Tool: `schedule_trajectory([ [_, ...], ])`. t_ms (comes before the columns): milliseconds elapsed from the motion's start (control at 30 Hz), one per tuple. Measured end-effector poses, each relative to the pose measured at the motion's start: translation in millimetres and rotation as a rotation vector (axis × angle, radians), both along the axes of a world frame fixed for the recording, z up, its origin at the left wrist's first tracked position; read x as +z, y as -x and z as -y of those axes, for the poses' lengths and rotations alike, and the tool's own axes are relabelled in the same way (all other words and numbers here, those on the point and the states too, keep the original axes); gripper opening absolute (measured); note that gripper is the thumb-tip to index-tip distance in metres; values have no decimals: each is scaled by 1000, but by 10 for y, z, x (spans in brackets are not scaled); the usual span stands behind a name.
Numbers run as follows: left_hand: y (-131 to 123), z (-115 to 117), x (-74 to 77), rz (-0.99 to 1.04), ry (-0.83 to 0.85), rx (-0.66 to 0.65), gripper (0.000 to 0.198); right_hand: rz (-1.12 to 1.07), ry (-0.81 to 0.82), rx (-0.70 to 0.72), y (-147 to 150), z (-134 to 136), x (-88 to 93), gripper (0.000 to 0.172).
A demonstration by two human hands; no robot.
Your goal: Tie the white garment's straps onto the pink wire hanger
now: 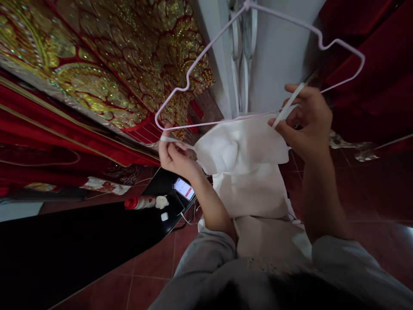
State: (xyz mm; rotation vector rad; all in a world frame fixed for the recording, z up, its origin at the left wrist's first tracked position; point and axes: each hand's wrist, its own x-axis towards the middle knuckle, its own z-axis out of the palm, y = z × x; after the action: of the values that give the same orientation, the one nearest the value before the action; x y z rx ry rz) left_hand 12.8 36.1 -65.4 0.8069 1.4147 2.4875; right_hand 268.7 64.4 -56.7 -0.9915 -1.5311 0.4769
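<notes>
A pale lilac hanger hangs in front of me, its bottom bar slanting across the view. Below the bar is a white layered garment with a rounded bulge near its top. My left hand, at the hanger's left end, has its fingers curled round a narrow white strap that runs to the garment. A second white strap is stretched between the thumb and fingers of my right hand, close to the right part of the bar. Some fingertips of both hands are hidden.
Red cloth with gold sequins hangs at the left, and dark red fabric at the right. A black table at lower left bears a lit phone, a red-capped bottle and a small white case. White cabinet doors stand behind.
</notes>
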Motion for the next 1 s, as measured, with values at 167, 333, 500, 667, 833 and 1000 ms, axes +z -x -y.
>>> schedule_trajectory([
  [167, 372, -107, -5, -319, -116, -32, 35, 74, 37, 11, -27, -40, -45, 69],
  [333, 425, -190, 295, -552, 56, -352, 46, 48, 39, 12, -71, -62, -54, 73],
  [500, 390, -249, 704, -643, 200, -519, 33, 26, 67, 48, -66, -44, -44, 75],
  [667, 371, -252, 762, -666, 108, -616, 15, 34, 89, 79, -38, -34, -69, 76],
  [833, 191, -289, 370, -111, -22, -469, 33, -1, 118, 65, -20, -29, -59, 78],
  [1000, -33, -306, 36, 80, 56, -617, 19, 16, 64, 55, 92, -33, -82, 73],
])
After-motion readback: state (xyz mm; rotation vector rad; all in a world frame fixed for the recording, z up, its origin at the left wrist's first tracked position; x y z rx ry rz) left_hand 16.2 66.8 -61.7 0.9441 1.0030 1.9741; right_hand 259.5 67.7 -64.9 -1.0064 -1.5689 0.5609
